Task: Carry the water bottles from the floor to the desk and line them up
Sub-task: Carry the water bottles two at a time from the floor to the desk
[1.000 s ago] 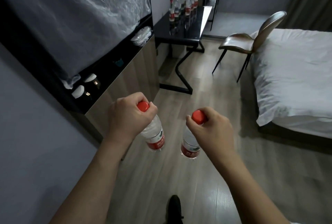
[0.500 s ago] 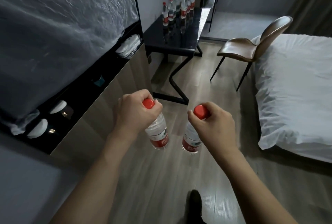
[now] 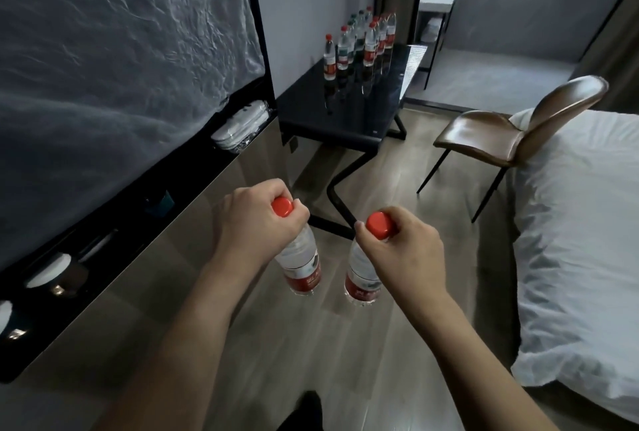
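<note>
The left hand (image 3: pixel 257 225) is curling its fingers tight around the neck of one water bottle (image 3: pixel 300 266), just under its red cap (image 3: pixel 281 206). The right hand (image 3: pixel 403 251) is gripping the neck of a second water bottle (image 3: pixel 362 277) in the same way, with its own red cap (image 3: pixel 379 226) poking up between thumb and fingers. Both bottles are hanging down from the hands, up in the air over the wooden floor (image 3: pixel 397 185). They are hanging close beside each other but not touching, each with a red label low on its body.

Ahead of the hands, the black desk (image 3: pixel 345 119) is standing against the wall. The hands are well short of the desk. A group of bottles (image 3: pixel 359 42) with red caps is already standing upright on the far part of the desk. To the right of the desk, a brown chair (image 3: pixel 511 133) is standing on the floor. Right of the chair, a white bed (image 3: pixel 581 223) is lying. To the left of the desk, a long low cabinet (image 3: pixel 138 275) is running along the wall.
</note>
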A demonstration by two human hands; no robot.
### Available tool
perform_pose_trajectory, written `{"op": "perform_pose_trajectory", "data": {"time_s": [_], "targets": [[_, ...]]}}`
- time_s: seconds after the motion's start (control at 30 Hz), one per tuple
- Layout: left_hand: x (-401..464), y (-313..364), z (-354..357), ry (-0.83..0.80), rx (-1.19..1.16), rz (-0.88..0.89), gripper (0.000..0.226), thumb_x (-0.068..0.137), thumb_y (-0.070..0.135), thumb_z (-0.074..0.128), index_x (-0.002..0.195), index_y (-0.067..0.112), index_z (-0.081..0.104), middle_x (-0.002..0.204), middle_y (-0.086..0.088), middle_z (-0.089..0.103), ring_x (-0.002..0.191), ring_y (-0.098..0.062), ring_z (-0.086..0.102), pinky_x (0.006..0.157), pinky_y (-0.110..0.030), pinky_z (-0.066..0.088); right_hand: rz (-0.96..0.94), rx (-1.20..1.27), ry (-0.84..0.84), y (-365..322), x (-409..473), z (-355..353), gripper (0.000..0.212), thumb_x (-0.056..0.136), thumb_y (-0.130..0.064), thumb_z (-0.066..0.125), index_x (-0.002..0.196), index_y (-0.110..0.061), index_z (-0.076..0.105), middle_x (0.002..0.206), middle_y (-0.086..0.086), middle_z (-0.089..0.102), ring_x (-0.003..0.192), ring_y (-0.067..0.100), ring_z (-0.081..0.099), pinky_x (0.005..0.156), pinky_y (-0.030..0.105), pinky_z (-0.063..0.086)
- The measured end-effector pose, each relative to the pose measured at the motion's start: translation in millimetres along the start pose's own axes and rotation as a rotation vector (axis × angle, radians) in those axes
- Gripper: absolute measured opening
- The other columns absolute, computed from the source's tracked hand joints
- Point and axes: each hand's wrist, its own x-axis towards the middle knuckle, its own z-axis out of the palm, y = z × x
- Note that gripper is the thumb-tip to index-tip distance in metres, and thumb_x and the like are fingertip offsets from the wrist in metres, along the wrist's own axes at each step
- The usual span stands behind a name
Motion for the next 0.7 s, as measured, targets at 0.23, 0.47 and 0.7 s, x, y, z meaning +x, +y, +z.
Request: {"op": "perform_pose_trajectory", "data": {"time_s": [0.23,0.47,0.7], "targets": [[89.1,-0.4,67.2,-0.022,-0.013,-0.009,0.026,0.066,0.048,0.059,0.061,0.022,0.058,0.048,0.011,0.052,0.053,0.0,0.052,0.051,-0.01,0.027,-0.019,-0.03,0.006,27.5,105.7,38.0,0.023,0.076,-0.046,0.069,0.076,-0.023,0.063,0.065,-0.01,0.062,0.062,0.008,0.058,0.059,0.03,0.05],[211.2,-9.5,129.3,-0.062,-0.017,0.004,0.026,0.071,0.042,0.068,0.06,0.023,0.055,0.048,0.01,0.051,0.052,-0.001,0.051,0.053,-0.012,0.028,-0.027,-0.074,0.001,36.1,231.7,78.8,0.022,0.076,-0.046,0.069,0.079,-0.025,0.064,0.067,-0.013,0.063,0.065,0.007,0.06,0.062,0.034,0.054],[322.9,-9.1,175.0,-0.039,-0.035,0.009,0.024,0.071,0.043,0.067,0.063,0.023,0.057,0.053,0.008,0.055,0.055,-0.006,0.054,0.056,-0.024,0.046,-0.004,-0.048,0.059,40.5,342.9,102.4,0.017,0.077,-0.042,0.071,0.081,-0.027,0.064,0.069,-0.012,0.064,0.068,0.008,0.061,0.066,0.038,0.054]]}}
